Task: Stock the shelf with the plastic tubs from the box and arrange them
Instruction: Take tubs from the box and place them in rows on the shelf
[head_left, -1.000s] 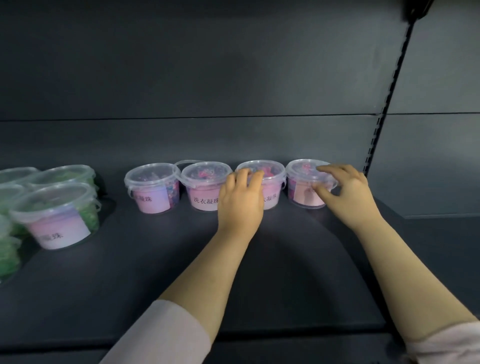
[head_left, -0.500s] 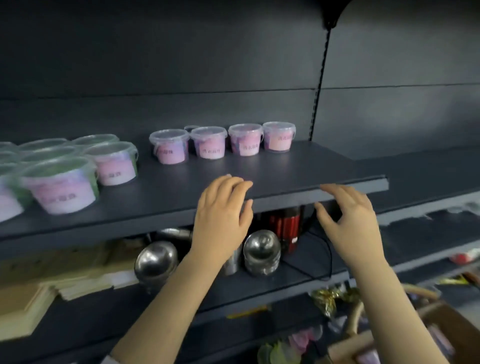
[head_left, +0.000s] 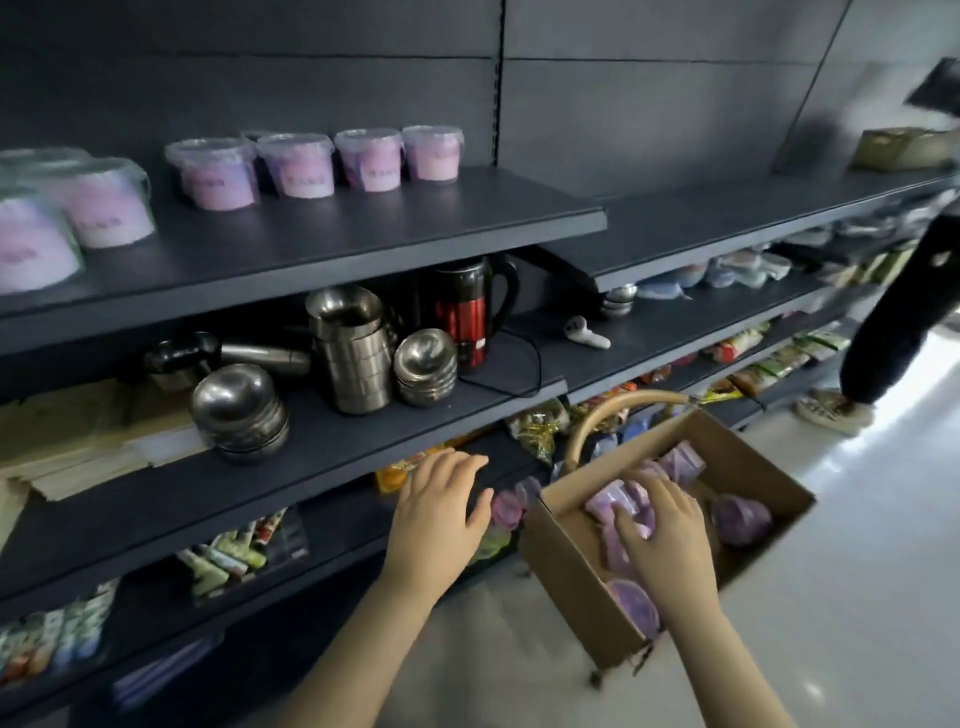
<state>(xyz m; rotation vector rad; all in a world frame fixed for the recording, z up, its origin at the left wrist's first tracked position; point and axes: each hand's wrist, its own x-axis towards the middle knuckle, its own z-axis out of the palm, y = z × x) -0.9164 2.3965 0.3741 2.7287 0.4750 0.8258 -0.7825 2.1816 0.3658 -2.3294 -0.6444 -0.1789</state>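
Tubs (head_left: 740, 519), in box (head_left: 571, 571): likely light, stiff, slick-lidded; grasp around rim. Right hand (head_left: 662, 527) curls over one; left hand (head_left: 441, 514) open, empty.

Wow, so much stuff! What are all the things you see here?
pink tubs: four in a row, pink with clear lids, top shelf
bigger tubs: at least two, pinkish labels, top shelf, far left
kettle: one, black and red, second shelf
steel bowls: two stacks, silver, second shelf
steel cups: one stack, silver, left of the kettle
cardboard box: one, brown, low on the right
purple tubs: several, purple, inside the box
left hand: open, left of the box
right hand: in the box, on a purple tub
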